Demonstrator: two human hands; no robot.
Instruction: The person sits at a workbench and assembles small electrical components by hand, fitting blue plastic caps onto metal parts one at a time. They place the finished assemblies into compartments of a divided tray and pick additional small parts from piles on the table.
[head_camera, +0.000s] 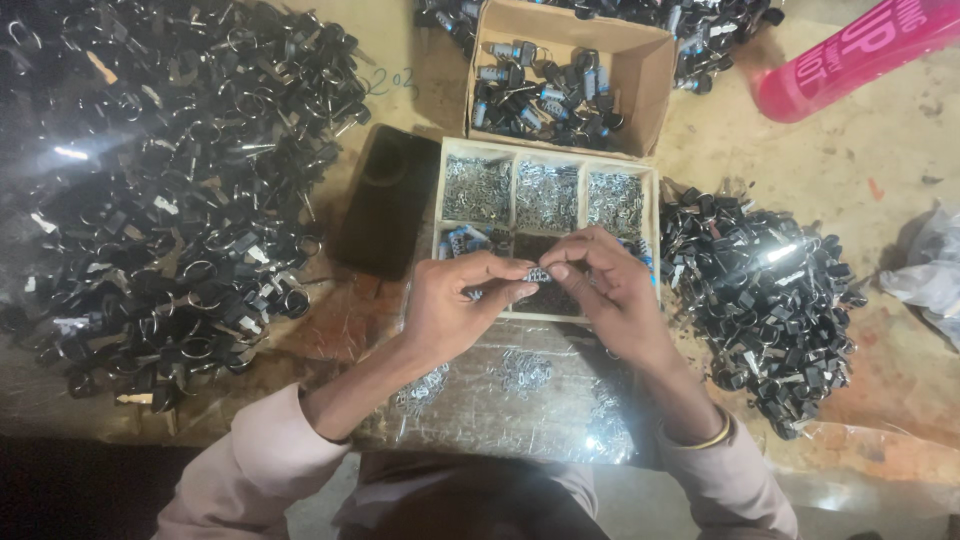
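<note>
Both hands meet fingertip to fingertip; left (455, 305); right (605, 285).

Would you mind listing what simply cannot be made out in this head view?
- The small part pinched between the left hand and right hand: too small, covered by fingertips.
- Lower cells of the divided tray: hidden behind both hands.
- The pink bottle: cut off by the top and right edges.
- The left pile of black parts: blurred by glare.

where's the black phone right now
In the head view, the black phone lies flat on the table, left of the compartmented tray, beside the big key pile.
</note>
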